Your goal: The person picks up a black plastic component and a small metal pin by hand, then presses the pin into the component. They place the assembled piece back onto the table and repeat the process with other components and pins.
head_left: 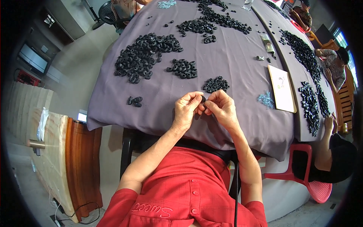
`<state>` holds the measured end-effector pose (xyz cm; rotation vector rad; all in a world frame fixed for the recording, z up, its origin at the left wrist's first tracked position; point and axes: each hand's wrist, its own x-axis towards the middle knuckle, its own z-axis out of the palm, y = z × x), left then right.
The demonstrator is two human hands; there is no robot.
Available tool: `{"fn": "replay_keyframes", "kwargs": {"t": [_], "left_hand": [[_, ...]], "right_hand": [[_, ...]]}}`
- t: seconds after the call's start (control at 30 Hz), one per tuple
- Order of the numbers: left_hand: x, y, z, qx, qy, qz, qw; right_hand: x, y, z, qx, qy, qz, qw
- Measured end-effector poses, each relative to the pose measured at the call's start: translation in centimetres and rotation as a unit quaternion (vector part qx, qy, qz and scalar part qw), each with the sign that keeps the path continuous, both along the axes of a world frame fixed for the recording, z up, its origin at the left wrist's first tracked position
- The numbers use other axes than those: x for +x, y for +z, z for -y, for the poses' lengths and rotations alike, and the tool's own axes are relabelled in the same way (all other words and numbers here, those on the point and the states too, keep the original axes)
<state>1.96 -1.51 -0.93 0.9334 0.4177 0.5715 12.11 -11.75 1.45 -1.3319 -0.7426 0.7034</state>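
Close together over the near edge of the cloth-covered table, my left hand (pixel 186 108) and my right hand (pixel 222 108) pinch a small black round part (pixel 203 99) between their fingertips. Its exact kind is too small to make out. Just beyond my fingers lies a little heap of black ring-shaped parts (pixel 216 84). A medium heap of black ribbed parts (pixel 183 69) sits farther left, with a bigger heap of similar parts (pixel 145 53) behind it. A few black parts (pixel 135 101) lie apart, left of my left hand.
Clear bluish small pieces (pixel 266 99) and a pale board (pixel 282 88) lie to the right. More black heaps (pixel 312 108) cover the right-hand table, where other people sit. A red plastic chair (pixel 302 170) stands at lower right, a wooden cabinet (pixel 84 166) at left.
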Motion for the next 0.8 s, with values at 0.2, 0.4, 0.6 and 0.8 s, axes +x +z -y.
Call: {"fn": "replay_keyframes", "kwargs": {"t": [0.2, 0.4, 0.6, 0.8], "left_hand": [[0.1, 0.2, 0.0, 0.041, 0.003, -0.016, 0.999], [-0.1, -0.3, -0.3, 0.111, 0.001, -0.041, 0.993], [0.1, -0.2, 0.0, 0.120, 0.021, -0.032, 0.992], [-0.3, 0.5, -0.7, 0.047, -0.024, -0.035, 0.998]], "right_hand": [[-0.2, 0.0, -0.1, -0.012, -0.013, -0.007, 1.000], [-0.3, -0.7, -0.4, -0.040, -0.038, 0.024, 0.998], [-0.6, -1.3, -0.8, -0.009, -0.044, 0.000, 0.999], [-1.0, -1.2, -0.6, -0.005, -0.042, 0.034, 0.999]]}}
